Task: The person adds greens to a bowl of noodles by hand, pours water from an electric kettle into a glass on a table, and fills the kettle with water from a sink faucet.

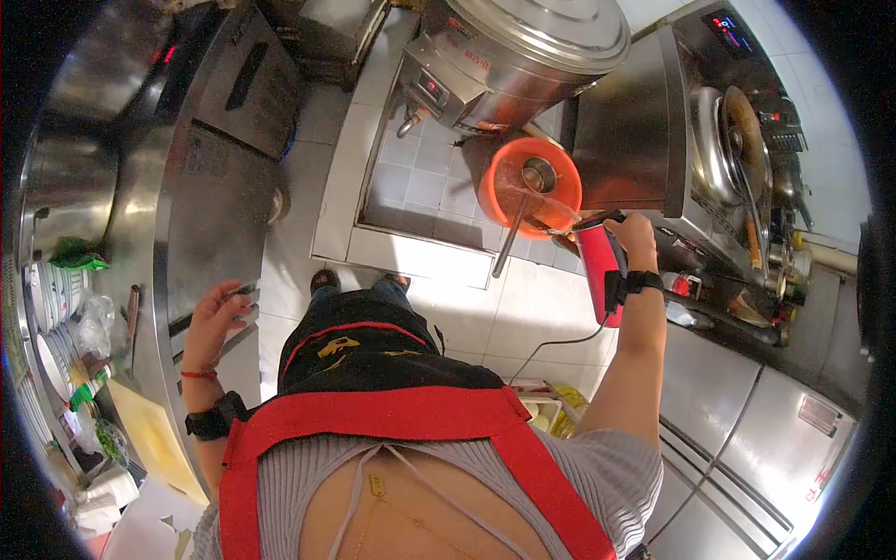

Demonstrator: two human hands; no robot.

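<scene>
An orange bucket [530, 187] sits on the tiled floor, with a small metal bowl [539, 175] inside and a long handle [509, 245] leaning out of it. Behind the bucket stands a large steel boiler [523, 51]; beside the bucket rises a steel cooker [644, 131], its red display unreadable. The right hand [635, 235] is outstretched, clenched around a tilted red cup [600, 271] at the bucket's rim. The left hand [213, 322] hangs released, fingers spread, far from the bucket beside the steel tabletop [201, 215].
</scene>
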